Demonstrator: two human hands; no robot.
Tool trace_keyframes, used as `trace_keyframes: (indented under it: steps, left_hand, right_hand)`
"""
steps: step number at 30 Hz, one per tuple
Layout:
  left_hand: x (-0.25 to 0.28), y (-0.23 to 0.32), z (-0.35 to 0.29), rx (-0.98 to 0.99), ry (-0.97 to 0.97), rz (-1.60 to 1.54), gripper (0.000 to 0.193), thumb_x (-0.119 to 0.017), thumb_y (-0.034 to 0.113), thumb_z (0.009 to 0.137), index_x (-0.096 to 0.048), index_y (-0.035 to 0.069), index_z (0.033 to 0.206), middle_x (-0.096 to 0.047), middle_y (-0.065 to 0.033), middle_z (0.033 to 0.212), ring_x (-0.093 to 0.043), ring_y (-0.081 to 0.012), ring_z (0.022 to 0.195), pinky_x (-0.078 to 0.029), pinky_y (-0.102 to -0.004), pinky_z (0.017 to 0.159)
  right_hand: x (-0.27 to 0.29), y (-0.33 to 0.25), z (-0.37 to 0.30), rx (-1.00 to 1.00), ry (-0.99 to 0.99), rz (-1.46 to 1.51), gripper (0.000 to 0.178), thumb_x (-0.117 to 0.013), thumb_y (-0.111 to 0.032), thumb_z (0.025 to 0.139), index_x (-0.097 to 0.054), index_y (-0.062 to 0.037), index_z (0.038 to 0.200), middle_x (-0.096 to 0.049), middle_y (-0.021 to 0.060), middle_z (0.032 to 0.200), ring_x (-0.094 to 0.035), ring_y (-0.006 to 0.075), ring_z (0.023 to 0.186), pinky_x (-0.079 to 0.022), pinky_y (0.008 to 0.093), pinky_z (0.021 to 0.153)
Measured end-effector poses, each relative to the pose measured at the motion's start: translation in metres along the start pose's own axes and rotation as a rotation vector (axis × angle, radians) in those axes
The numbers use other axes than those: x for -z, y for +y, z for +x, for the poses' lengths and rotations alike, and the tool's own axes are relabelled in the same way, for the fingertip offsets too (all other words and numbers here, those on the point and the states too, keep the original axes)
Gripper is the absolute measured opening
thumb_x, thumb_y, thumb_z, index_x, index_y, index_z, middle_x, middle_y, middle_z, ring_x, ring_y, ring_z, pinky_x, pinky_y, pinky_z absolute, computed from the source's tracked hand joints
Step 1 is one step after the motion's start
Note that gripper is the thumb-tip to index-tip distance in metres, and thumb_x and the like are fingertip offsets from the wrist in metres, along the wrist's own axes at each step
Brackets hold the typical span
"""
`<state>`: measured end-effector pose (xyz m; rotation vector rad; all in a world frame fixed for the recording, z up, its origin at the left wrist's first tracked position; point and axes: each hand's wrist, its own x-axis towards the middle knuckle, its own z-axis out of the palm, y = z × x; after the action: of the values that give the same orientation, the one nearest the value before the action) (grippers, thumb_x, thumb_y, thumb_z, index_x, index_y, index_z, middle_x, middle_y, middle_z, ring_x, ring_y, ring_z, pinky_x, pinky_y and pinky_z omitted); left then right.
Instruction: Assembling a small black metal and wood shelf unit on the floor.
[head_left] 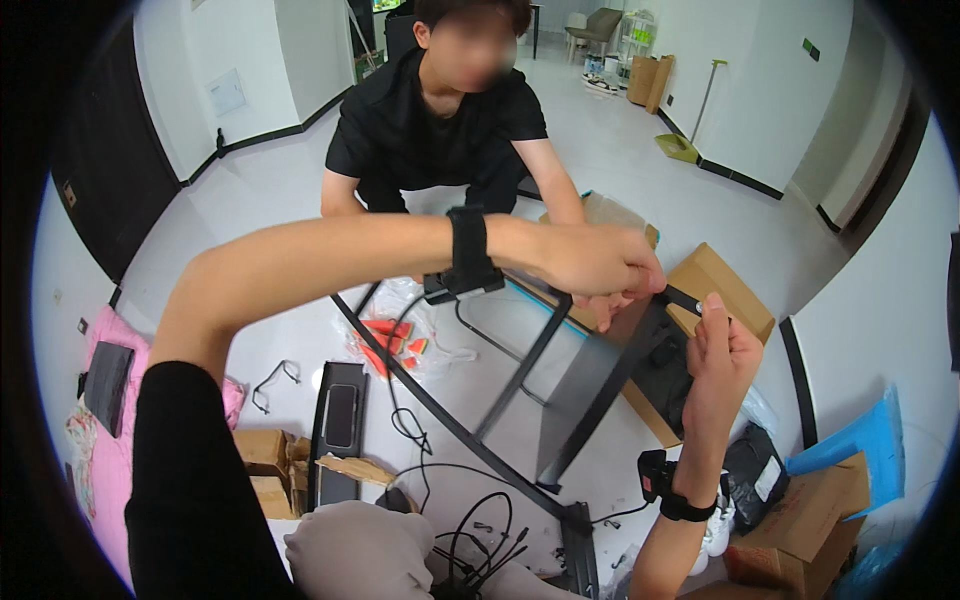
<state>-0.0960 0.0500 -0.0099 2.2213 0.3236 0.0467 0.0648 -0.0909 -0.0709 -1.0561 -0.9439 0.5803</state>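
Note:
My left hand [600, 262] reaches across from the left, its fingers pinched together at the upper corner of a black metal frame [520, 375]. What it pinches is too small to make out. My right hand [722, 350] is closed around the end of a short black bar [682, 298] at that same corner, thumb up. A dark, see-through panel [595, 385] hangs in the frame below both hands. Under my left hand show another person's fingers [603, 310] at the frame. Black straps with small devices circle both my wrists.
A person in black [440, 140] squats opposite. Open cardboard boxes [725, 290] lie behind the frame and at lower right [800, 530]. Watermelon slices [390, 340] rest on a plastic bag. Black cables [480, 545] trail near my knee; a phone [341, 415] lies on a black board at left.

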Motion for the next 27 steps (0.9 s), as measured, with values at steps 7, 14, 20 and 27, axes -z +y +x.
trace_keyframes:
  steps: [7, 14, 20, 27]
  left_hand:
    - [0.030, 0.019, -0.026, 0.006, -0.030, 0.150, 0.032, -0.044, 0.021, 0.104, -0.047, 0.006, 0.076, -0.039, 0.0033, 0.064, -0.043, -0.0081, 0.052, -0.040, -0.0243, 0.047]
    - [0.042, 0.061, -0.046, 0.095, -0.047, 0.250, 0.039, -0.043, 0.027, 0.102, -0.046, 0.002, 0.072, -0.037, 0.0010, 0.057, -0.041, -0.0108, 0.049, -0.040, -0.0277, 0.046]
    - [0.049, 0.090, -0.043, 0.112, -0.098, 0.389, 0.039, -0.045, 0.032, 0.100, -0.044, 0.006, 0.070, -0.043, -0.0013, 0.060, -0.043, -0.0163, 0.050, -0.039, -0.0320, 0.047]
    - [0.048, 0.108, -0.034, 0.116, -0.164, 0.477, 0.042, -0.046, 0.033, 0.099, -0.044, 0.005, 0.068, -0.052, -0.0074, 0.063, -0.046, -0.0209, 0.054, -0.042, -0.0346, 0.052]
  right_hand:
    - [-0.027, -0.010, -0.007, 0.035, -0.020, -0.057, 0.050, -0.059, -0.022, 0.100, -0.036, -0.0131, 0.056, -0.033, -0.0092, 0.056, -0.023, 0.0014, 0.047, -0.014, 0.0235, 0.044]
    - [-0.029, -0.032, -0.015, 0.317, 0.044, -0.422, 0.026, -0.066, -0.017, 0.096, -0.057, -0.0023, 0.077, -0.038, -0.0091, 0.061, -0.026, 0.0005, 0.053, -0.016, 0.0222, 0.047]
    - [-0.012, -0.056, -0.003, 0.992, -0.017, -1.070, 0.017, -0.073, -0.015, 0.086, -0.059, -0.0061, 0.080, -0.045, 0.0051, 0.061, -0.039, 0.0191, 0.045, -0.031, 0.0315, 0.045]
    - [0.005, -0.104, 0.003, 1.183, -0.373, -1.407, 0.023, -0.075, -0.015, 0.079, -0.054, -0.0085, 0.072, -0.042, 0.0054, 0.063, -0.044, 0.0221, 0.049, -0.034, 0.0344, 0.045]
